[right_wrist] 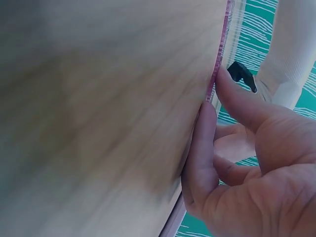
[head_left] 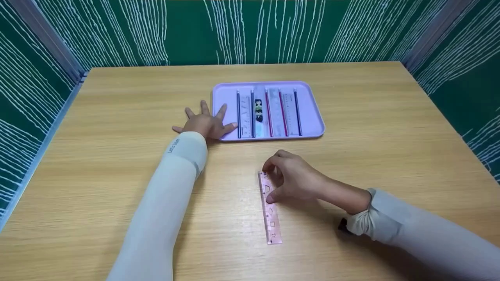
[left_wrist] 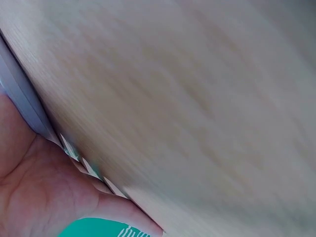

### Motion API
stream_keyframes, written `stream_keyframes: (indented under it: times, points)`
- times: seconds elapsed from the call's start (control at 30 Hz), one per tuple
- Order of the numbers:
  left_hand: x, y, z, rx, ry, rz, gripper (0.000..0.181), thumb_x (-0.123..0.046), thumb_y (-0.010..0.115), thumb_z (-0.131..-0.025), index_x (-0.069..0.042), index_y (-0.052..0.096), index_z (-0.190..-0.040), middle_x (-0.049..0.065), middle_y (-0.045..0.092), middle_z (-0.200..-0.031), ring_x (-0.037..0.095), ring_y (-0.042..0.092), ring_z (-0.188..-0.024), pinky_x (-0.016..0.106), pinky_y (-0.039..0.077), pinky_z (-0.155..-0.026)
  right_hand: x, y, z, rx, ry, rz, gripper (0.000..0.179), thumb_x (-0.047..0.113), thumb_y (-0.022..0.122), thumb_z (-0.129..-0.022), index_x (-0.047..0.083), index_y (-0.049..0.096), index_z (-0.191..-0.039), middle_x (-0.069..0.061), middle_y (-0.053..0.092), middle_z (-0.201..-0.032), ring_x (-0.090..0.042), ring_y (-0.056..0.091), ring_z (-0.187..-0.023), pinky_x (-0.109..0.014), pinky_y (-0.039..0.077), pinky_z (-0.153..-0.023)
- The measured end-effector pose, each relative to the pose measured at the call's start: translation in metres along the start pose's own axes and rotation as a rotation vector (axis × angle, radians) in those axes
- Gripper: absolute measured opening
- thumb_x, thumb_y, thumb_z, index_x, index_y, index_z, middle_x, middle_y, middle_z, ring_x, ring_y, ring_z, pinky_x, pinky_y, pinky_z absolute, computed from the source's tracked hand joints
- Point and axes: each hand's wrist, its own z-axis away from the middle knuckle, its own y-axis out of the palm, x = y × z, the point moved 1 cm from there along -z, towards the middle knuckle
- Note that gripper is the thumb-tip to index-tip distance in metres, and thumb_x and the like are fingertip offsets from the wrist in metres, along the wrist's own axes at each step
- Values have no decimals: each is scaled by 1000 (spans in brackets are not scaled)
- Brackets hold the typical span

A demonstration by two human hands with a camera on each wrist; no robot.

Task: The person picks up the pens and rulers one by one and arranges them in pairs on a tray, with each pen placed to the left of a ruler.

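Observation:
A pink ruler with cut-out shapes lies lengthwise on the table. My right hand holds its far end, the thumb on its face and the bent index finger at its tip. In the right wrist view, thumb and index finger meet the ruler close over the tabletop. Fingers spread wide, my left hand rests across the left edge of a purple tray. The left wrist view shows the palm beside the tray's rim.
On the tray, dark pencils and red pencils alternate with clear rulers and a panda-patterned strip. The wooden table runs back to a green wall with white streaks.

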Motion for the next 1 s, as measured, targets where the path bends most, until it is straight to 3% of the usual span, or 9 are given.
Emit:
stream_keyframes:
  times: [0.2,0.4,0.6,0.87,1.0]
  points:
    - [1,0,-1,12,-4,-4,82,-75,38,-95,-49,-3,-160,10,-23,-170,57,-21,-150,90,1,-104,0,1,-2,19,14,4,69,35,98,-61,7,67,-116,-3,58,-103,-16,56,-89,-29,51,-78]
    - [1,1,0,9,1,1,82,-76,38,-95,-49,-3,-161,10,-21,-171,56,-20,-150,90,2,-104,0,1,-4,43,44,-66,70,29,100,-59,8,57,-111,-4,58,-98,-16,55,-86,-28,50,-75]
    - [2,1,0,2,8,-3,82,-76,37,-95,-49,-4,-161,12,-22,-170,58,-21,-149,90,2,-104,-1,0,-3,69,59,-150,67,23,98,-65,12,52,-112,-1,65,-93,-15,60,-81,-28,54,-73]
    - [0,0,2,9,2,-7,81,-76,37,-96,-48,-4,-161,11,-23,-170,57,-21,-150,90,2,-105,-7,-4,-3,-46,74,-270,61,9,93,-72,11,53,-118,-5,68,-99,-19,67,-84,-32,57,-77]
    - [-1,-1,3,6,3,-6,81,-75,37,-97,-49,-4,-161,10,-22,-171,55,-20,-151,90,1,-105,-8,-6,-4,-74,117,-367,63,2,88,-77,9,50,-128,-8,68,-104,-21,68,-86,-35,59,-78]
